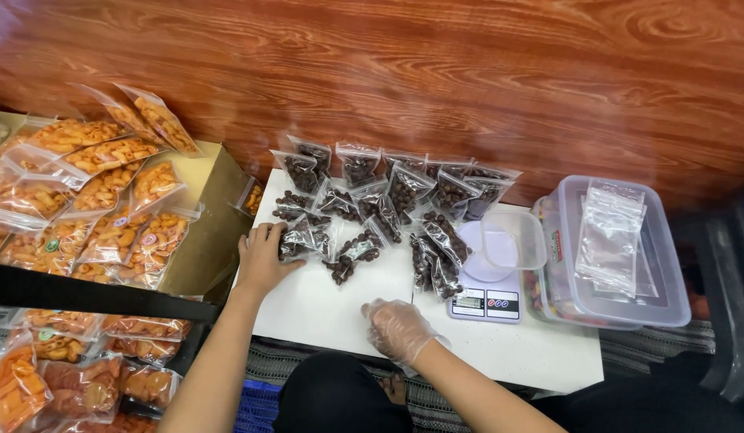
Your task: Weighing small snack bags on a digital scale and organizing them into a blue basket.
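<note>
Even, bright overhead light, glare on the glossy wooden wall (pixel 484 72), soft blur and bending toward the edges.

Bare left hand (pixel 262 258) stretched forward, fingers spread flat; right hand (pixel 397 328) in clear plastic glove, fingers loosely curled, palm down.

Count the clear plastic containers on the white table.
2: a small empty tub sitting on the digital scale, and a large lidded box at the table's right end, with empty bags on top.
</note>
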